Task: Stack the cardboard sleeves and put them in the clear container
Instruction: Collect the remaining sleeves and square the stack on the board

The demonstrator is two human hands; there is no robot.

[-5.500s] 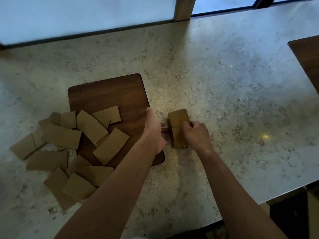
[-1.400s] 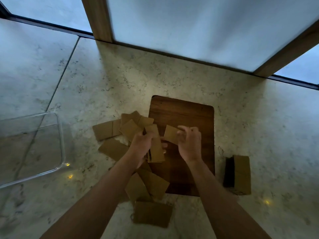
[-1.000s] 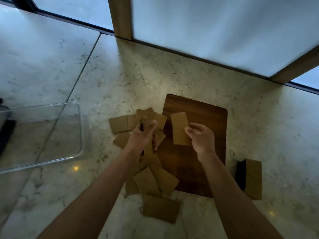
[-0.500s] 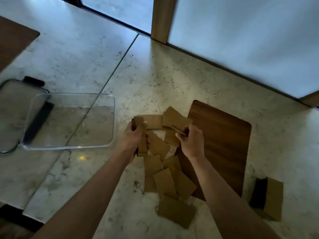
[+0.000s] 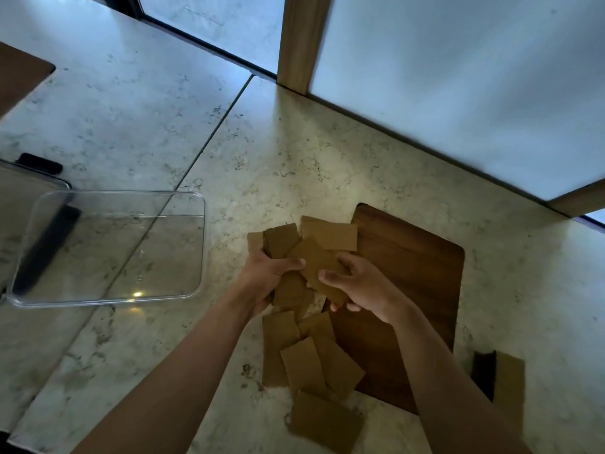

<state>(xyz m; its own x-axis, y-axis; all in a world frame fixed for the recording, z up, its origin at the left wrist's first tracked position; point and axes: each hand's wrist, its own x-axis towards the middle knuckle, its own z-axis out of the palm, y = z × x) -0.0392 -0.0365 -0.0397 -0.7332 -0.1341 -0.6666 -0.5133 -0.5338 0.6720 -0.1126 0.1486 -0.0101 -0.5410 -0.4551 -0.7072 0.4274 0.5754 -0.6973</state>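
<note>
In the head view, the left hand (image 5: 271,276) is clamped on a bundle of cardboard sleeves (image 5: 283,245), and the right hand (image 5: 363,285) grips another sleeve (image 5: 319,262) overlapping that bundle. More loose sleeves (image 5: 311,358) lie at six o'clock from the hands, over the edge of a wooden board (image 5: 415,273). The clear container (image 5: 108,247) sits empty at nine o'clock. A finished stack (image 5: 509,385) rests at four o'clock on the marble counter (image 5: 262,152).

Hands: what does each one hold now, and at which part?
Left hand grips a bunch of sleeves around their lower part. Right hand holds one sleeve, thumb on its face, fingers under its near end.
</note>
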